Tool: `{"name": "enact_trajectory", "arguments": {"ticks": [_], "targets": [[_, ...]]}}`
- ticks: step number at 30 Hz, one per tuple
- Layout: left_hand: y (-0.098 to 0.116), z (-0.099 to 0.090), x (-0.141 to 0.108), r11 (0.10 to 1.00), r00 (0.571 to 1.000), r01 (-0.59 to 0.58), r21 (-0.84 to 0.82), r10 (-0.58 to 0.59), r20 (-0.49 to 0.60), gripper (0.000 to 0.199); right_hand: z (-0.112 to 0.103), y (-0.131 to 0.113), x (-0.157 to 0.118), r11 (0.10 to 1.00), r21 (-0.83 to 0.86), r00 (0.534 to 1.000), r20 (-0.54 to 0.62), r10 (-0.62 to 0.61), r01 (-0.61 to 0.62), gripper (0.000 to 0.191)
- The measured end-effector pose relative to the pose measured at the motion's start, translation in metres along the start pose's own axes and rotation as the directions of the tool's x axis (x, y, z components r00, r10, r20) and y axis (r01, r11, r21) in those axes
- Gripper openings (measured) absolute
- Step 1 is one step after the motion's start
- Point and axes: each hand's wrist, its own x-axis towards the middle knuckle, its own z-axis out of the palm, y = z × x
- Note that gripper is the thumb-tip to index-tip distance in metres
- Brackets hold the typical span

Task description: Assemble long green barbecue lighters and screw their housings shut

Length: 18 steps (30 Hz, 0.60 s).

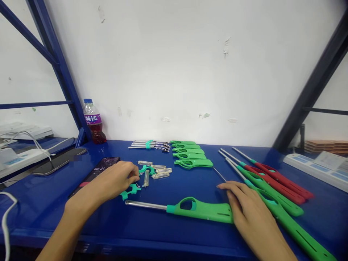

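My left hand point(123, 177) is closed in a pinch beside teal plastic clips point(130, 191) and several clear fuel tubes point(163, 170); its fingertips hide whatever they hold. My right hand point(248, 212), fingers stretched out and palm down, rests at the handle end of a green gas lighter point(203, 210) with a metal barrel. A thin metal rod point(219, 174), like a screwdriver shaft, runs under that hand; its other end is hidden. To the right lie green lighters point(272, 192) and red lighters point(282, 177) with barrels fitted.
Several green handle shells point(193, 164) are stacked at the back middle, beside a row of metal barrels with wires point(148, 145). A phone point(108, 162) lies behind my left arm. At the back left stands a drink bottle point(94, 121). Power strips point(315, 170) flank the blue table point(152, 232).
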Motion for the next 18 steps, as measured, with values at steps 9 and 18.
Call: {"name": "enact_trajectory", "arguments": {"ticks": [9,18], "targets": [[-0.001,0.002,0.002,1.000,1.000,0.008,0.009,-0.008,0.004,0.020,0.004,0.006,-0.002,0.999,-0.034,0.999,0.033,-0.015,0.016,0.041],[-0.006,0.000,-0.001,0.998,0.999,0.022,0.051,-0.020,-0.049,0.022,0.002,0.003,-0.003,0.999,-0.051,0.999,0.039,-0.010,0.012,0.041]]}}
